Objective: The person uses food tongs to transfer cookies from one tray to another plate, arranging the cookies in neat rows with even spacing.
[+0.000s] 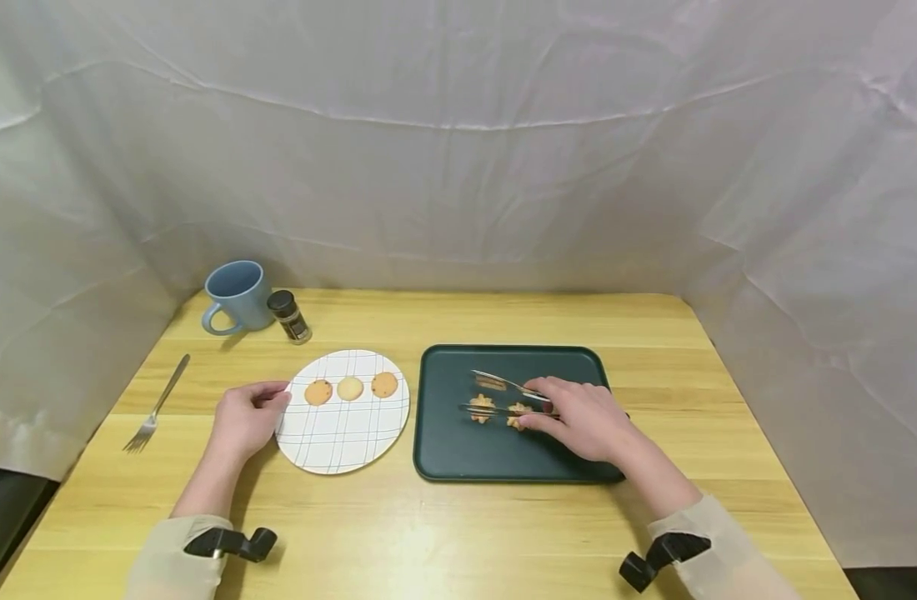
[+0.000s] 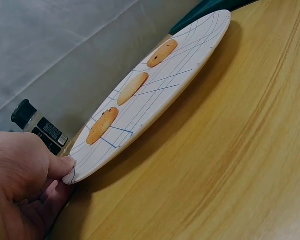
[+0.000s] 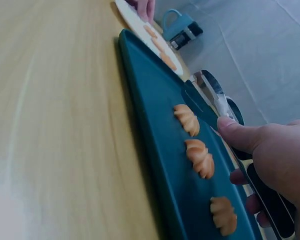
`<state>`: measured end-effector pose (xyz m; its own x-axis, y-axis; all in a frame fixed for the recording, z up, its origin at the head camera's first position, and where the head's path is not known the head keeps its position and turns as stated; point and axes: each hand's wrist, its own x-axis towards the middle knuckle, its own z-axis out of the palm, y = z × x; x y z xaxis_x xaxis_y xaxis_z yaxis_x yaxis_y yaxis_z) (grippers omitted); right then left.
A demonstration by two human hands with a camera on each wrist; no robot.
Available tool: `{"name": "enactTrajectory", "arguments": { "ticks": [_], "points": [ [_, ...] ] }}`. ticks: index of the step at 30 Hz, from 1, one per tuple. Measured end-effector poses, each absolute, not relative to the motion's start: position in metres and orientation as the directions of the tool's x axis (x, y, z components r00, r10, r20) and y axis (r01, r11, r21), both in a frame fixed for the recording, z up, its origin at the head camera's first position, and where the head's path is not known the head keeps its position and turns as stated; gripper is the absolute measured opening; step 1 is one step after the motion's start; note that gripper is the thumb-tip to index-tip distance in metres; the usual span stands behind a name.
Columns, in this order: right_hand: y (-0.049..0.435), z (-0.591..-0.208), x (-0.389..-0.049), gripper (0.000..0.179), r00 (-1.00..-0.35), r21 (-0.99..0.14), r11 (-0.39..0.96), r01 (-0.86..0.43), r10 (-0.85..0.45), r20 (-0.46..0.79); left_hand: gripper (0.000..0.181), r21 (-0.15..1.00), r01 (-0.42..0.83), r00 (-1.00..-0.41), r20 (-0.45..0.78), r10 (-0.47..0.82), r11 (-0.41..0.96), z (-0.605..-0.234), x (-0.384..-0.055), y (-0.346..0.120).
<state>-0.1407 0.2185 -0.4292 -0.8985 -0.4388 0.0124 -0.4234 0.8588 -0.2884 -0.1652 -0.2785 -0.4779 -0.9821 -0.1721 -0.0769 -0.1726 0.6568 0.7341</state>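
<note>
At the left rim of a round white plate (image 1: 338,446) with a line pattern, my left hand (image 1: 244,421) pinches the edge, thumb on top and fingers beneath. Three round cookies (image 1: 349,387) lie in a row on the plate. My right hand (image 1: 586,421) grips metal tongs with dark handles (image 3: 270,197) above a dark green tray (image 1: 488,462). The tongs' arms are spread and point left. Swirled, star-like cookies (image 3: 199,157) lie on the tray under and beside the lower arm. A brown oblong cookie (image 1: 490,382) sits by the upper arm's tip.
Behind the plate stand a blue mug (image 1: 239,296) and a small spice jar (image 1: 289,317) with a black lid. A fork (image 1: 158,404) lies at the far left of the wooden table (image 1: 428,542). Pale cloth (image 1: 443,183) hangs along the back and sides.
</note>
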Motion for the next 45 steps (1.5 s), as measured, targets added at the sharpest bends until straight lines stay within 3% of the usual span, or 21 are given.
{"name": "enactTrajectory", "arguments": {
  "ticks": [25, 45],
  "points": [
    [0.23, -0.443, -0.131, 0.053, -0.88, -0.191, 0.861, -0.471, -0.472, 0.043, 0.033, 0.734, -0.171, -0.981, -0.064, -0.183, 0.657, -0.481, -0.167, -0.279],
    [0.224, -0.429, -0.133, 0.05, -0.872, -0.235, 0.841, -0.487, -0.482, 0.082, 0.033, 0.735, -0.165, -0.982, -0.059, -0.181, 0.657, -0.48, -0.167, -0.279]
  ]
}}
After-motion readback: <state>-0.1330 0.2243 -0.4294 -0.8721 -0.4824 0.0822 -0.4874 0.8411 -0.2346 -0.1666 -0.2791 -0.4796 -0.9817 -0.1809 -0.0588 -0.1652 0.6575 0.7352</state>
